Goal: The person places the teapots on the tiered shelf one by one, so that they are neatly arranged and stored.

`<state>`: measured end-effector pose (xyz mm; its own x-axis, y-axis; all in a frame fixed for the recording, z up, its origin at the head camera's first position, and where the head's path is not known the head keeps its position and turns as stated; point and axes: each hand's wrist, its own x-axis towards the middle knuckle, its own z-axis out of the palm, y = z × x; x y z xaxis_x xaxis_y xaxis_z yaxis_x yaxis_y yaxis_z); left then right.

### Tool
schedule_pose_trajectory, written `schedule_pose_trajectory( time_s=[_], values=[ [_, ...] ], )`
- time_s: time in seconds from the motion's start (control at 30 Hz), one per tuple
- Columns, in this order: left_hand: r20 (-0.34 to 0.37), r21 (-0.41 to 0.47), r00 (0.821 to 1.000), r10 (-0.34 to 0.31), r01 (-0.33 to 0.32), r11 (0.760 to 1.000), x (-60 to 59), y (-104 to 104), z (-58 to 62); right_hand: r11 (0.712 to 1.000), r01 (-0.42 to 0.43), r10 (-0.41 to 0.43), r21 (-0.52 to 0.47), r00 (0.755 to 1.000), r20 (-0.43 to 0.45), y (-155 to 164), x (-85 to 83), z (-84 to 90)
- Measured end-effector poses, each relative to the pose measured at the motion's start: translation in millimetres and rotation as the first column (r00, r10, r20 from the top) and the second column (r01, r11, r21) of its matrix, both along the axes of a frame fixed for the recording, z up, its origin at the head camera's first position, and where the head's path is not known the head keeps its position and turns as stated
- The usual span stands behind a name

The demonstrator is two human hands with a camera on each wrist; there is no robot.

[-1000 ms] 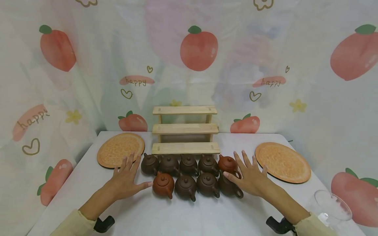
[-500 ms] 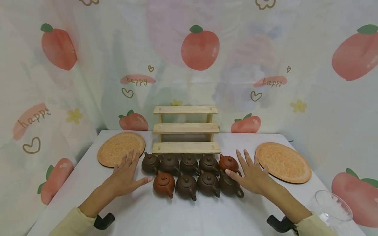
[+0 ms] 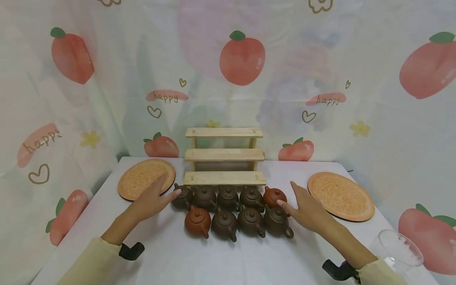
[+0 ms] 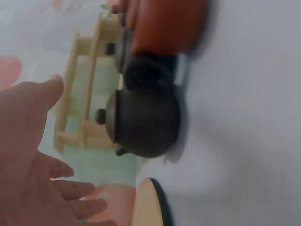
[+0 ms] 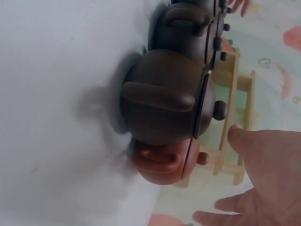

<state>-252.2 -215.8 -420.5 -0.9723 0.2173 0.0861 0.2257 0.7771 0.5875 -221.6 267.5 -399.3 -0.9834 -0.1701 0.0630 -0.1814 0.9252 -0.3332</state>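
Several small clay teapots stand in two rows on the white table. My left hand (image 3: 147, 204) is held with straight fingers, its thumb overlapping the dark brown teapot (image 3: 182, 199) at the back row's left end. That teapot (image 4: 148, 120) shows in the left wrist view, apart from the fingers. The right hand (image 3: 308, 209), also straight-fingered and holding nothing, hovers beside the row's right end. Its thumb overlaps the reddish teapot (image 3: 273, 195) in the head view. Just left of it is a dark teapot (image 5: 160, 99) with a loop handle. Another reddish teapot (image 3: 197, 222) begins the front row.
Behind the teapots stands a three-step wooden shelf (image 3: 224, 155). A round tan board (image 3: 137, 178) lies at the left and a second round board (image 3: 342, 196) at the right. A clear glass vessel (image 3: 400, 249) is near the right edge. A printed cloth hangs behind.
My left hand has lifted forward and turned on its side, its thumb leaving the front reddish teapot for the back left one. The right hand has also turned sideways, fingers now drawn together.
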Motion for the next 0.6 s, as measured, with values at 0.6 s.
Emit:
schedule_pose_trajectory(
  time_s=[0.6],
  values=[
    [0.099, 0.103, 0.995, -0.022, 0.012, 0.995, -65.9, 24, 1.3, 0.989, 0.037, -0.022, -0.142, 0.995, 0.102, 12, -4.4, -15.3]
  ],
)
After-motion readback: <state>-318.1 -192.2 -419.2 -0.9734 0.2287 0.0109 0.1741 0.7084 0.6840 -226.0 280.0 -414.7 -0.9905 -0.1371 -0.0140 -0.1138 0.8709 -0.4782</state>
